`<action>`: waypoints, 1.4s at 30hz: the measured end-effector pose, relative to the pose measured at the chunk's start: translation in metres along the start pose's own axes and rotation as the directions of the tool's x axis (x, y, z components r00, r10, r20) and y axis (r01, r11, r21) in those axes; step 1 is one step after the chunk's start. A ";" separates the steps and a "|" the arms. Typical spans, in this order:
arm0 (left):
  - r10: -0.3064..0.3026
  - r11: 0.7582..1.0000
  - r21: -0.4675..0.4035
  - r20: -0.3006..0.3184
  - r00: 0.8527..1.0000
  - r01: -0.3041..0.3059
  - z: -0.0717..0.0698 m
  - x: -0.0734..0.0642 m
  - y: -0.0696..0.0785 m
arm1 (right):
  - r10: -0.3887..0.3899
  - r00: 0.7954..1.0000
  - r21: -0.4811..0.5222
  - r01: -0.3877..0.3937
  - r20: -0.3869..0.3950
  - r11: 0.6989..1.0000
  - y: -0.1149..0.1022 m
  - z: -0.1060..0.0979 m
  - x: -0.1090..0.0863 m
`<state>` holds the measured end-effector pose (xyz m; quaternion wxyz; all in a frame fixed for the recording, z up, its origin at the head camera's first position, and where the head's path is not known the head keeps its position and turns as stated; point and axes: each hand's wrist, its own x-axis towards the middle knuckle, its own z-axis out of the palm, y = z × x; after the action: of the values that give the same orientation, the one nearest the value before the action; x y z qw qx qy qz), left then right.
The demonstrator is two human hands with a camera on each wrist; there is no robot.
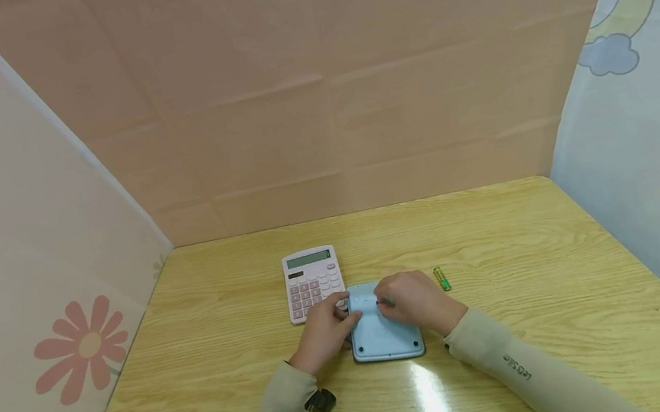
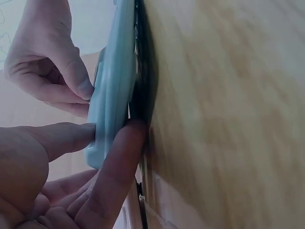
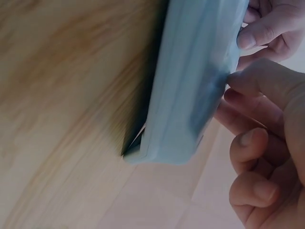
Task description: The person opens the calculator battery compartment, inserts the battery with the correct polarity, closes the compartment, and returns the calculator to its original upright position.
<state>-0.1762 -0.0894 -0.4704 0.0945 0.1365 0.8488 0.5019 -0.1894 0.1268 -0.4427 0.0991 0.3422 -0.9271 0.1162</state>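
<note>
A light-blue calculator (image 1: 387, 339) lies back side up on the table, its keys hidden. My left hand (image 1: 324, 326) grips it by the left edge; in the left wrist view the thumb presses on the back and a finger (image 2: 114, 176) reaches under the raised edge. Over the upper part of the back, my right hand (image 1: 413, 300) has curled fingers, with thumb and fingertip touching the surface (image 3: 190, 86). Something small and dark shows at those fingertips, too unclear to name. A green battery (image 1: 441, 279) lies just right of the right hand.
Behind my left hand, a pink calculator (image 1: 310, 272) lies face up, close against the blue one. The wooden table (image 1: 217, 391) meets a tan cloth wall (image 1: 325, 129) at the back. Patterned cloths hang at the left and right sides.
</note>
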 end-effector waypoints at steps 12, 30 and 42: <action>-0.010 1.000 0.014 -0.002 1.000 0.011 -0.001 0.001 0.000 | -0.019 1.000 0.005 0.019 0.006 1.000 0.002 0.002 0.003; -0.038 0.999 0.024 0.009 0.999 0.038 0.001 0.004 -0.001 | 0.050 0.988 0.017 -0.048 -0.145 0.999 0.027 -0.008 0.009; -0.080 0.997 0.004 0.010 0.997 0.080 0.001 0.002 0.000 | 0.254 0.965 -0.028 -0.253 0.064 0.967 0.056 0.001 0.017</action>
<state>-0.1776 -0.0878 -0.4709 0.1184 0.1053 0.8540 0.4955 -0.2387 0.1575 -0.4480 0.0556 0.2234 -0.9672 0.1071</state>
